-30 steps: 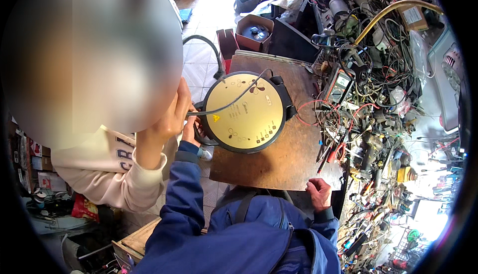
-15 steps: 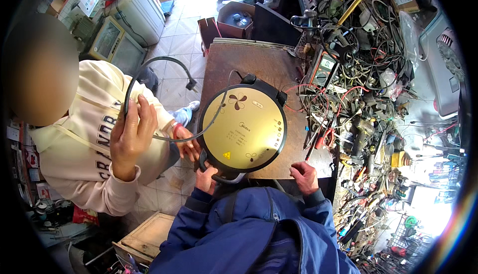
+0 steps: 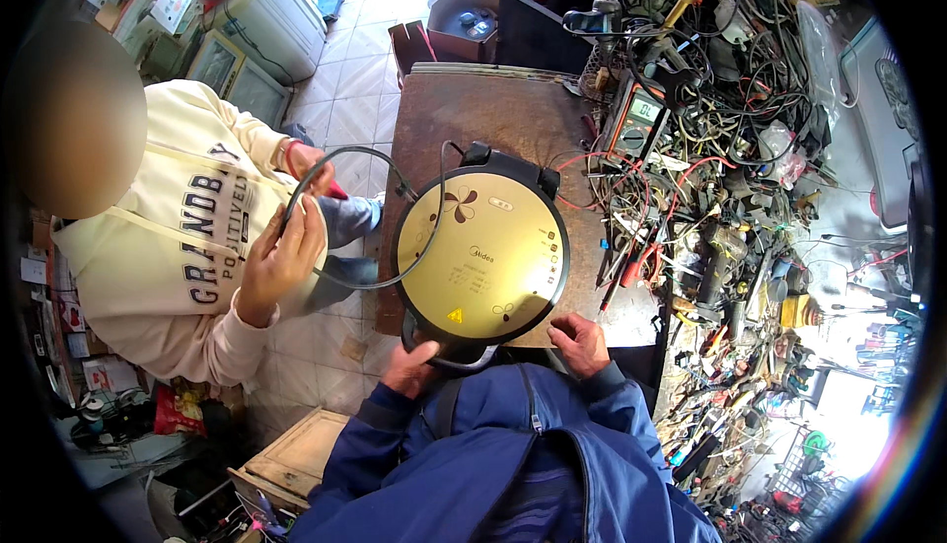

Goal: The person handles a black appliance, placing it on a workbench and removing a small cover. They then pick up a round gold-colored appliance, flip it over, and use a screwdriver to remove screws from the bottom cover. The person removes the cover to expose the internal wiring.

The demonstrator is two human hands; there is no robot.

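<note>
A round electric cooker with a gold lid and black rim lies on a brown wooden table. My left hand grips the black handle at its near edge. My right hand rests with fingers spread on the table edge, touching the cooker's near right rim. The cooker's grey power cord loops off to the left. A person in a cream sweatshirt beside the table holds that cord in a hand, with the other hand behind it.
The table's right side is heaped with tangled wires and tools, with a multimeter at the heap's edge. A cardboard box stands beyond the table. A wooden crate sits on the tiled floor at my left.
The cooker has come closer to me. My left hand left the cord side and took the near handle, and my right hand came up to the rim. The other person drew back left with the cord.
</note>
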